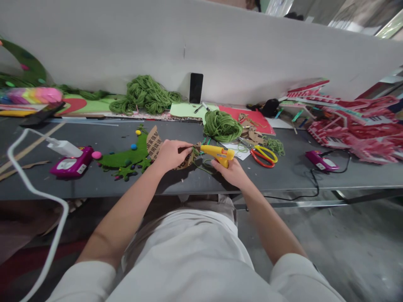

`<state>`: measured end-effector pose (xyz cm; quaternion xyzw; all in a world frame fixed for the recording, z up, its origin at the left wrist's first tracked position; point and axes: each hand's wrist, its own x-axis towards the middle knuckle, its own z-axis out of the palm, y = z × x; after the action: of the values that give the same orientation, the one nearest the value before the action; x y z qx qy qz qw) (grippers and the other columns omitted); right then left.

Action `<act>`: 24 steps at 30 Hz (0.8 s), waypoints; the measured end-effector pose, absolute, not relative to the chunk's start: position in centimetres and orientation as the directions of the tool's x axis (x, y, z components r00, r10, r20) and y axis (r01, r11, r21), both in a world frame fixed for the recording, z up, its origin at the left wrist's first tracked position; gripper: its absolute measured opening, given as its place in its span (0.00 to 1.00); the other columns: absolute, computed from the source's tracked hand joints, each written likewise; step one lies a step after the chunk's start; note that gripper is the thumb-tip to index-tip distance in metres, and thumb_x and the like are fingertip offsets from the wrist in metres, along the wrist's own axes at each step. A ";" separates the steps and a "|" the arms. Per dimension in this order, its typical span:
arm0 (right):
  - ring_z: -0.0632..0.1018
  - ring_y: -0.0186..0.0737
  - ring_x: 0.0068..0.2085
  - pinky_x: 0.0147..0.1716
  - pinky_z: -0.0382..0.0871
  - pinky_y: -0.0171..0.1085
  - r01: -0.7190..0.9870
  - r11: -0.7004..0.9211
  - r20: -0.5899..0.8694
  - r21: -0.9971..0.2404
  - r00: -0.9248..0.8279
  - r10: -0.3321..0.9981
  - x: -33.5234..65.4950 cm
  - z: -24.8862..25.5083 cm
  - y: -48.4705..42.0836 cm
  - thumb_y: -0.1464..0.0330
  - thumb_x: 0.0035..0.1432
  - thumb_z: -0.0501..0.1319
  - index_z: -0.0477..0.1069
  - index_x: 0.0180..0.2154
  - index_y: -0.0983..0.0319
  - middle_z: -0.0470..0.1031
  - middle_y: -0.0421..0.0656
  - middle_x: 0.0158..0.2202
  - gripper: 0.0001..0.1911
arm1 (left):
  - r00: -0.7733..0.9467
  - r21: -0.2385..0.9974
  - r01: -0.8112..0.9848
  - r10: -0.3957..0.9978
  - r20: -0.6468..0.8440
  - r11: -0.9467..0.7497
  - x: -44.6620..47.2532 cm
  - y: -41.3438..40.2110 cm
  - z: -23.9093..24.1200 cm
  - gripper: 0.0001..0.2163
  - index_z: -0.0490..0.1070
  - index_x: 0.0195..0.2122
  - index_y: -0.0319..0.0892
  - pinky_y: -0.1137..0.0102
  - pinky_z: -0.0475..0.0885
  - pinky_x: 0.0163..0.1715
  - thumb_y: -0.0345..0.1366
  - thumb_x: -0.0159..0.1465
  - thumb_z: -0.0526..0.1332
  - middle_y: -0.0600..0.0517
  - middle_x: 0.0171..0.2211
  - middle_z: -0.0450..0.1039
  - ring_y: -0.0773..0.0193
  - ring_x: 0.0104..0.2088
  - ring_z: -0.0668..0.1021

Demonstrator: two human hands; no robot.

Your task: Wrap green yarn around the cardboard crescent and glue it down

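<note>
My left hand (171, 154) is closed on a curved brown cardboard piece (153, 143) with printed characters, pinching it near its right end. My right hand (231, 171) grips a yellow glue gun (217, 152) whose nozzle points left at the cardboard, close to my left fingertips. Thin green yarn strands (204, 166) lie on the dark table under both hands. A green felt shape (126, 158) with small coloured pompoms lies just left of the cardboard.
A green yarn ball (222, 125) and a looser yarn pile (145, 95) sit behind. Scissors with yellow and red handles (264, 155) lie to the right. Magenta power strips (72, 164) (320, 161), a black phone (196, 87) against the wall, and pink paper pieces (352, 126) surround the dark table (189, 180).
</note>
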<state>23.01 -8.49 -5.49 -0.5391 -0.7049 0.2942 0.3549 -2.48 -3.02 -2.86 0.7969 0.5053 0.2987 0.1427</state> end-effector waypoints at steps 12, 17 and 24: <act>0.78 0.45 0.37 0.45 0.73 0.44 0.540 0.277 0.219 -0.795 -0.171 0.961 22.9 -5.7 -8.8 0.51 0.64 0.59 0.77 0.39 0.62 0.78 0.44 0.33 0.20 | 0.258 0.553 0.735 0.916 0.307 -0.392 -2.5 -3.2 -2.5 0.12 0.84 0.46 0.50 0.62 0.74 0.54 0.41 0.67 0.62 0.51 0.45 0.85 0.55 0.45 0.84; 0.79 0.45 0.38 0.45 0.73 0.44 0.543 0.258 0.202 -0.799 -0.161 0.966 23.0 -5.8 -8.9 0.51 0.64 0.59 0.78 0.40 0.62 0.80 0.45 0.35 0.21 | 0.257 0.577 0.716 0.916 0.307 -0.394 -2.6 -3.1 -2.6 0.12 0.84 0.46 0.49 0.62 0.75 0.54 0.41 0.67 0.62 0.51 0.45 0.85 0.55 0.46 0.84; 0.80 0.45 0.40 0.46 0.73 0.42 0.529 0.273 0.217 -0.804 -0.168 0.962 23.0 -5.9 -9.0 0.52 0.64 0.60 0.79 0.43 0.61 0.82 0.45 0.38 0.20 | 0.243 0.597 0.713 0.928 0.282 -0.368 -2.5 -3.2 -2.3 0.12 0.84 0.46 0.48 0.61 0.75 0.53 0.40 0.67 0.62 0.50 0.46 0.84 0.54 0.47 0.84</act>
<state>23.00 -8.98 -5.89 -0.5276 -0.7063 0.2915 0.3712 -2.51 -3.19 -2.27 0.7686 0.5338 0.3055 0.1761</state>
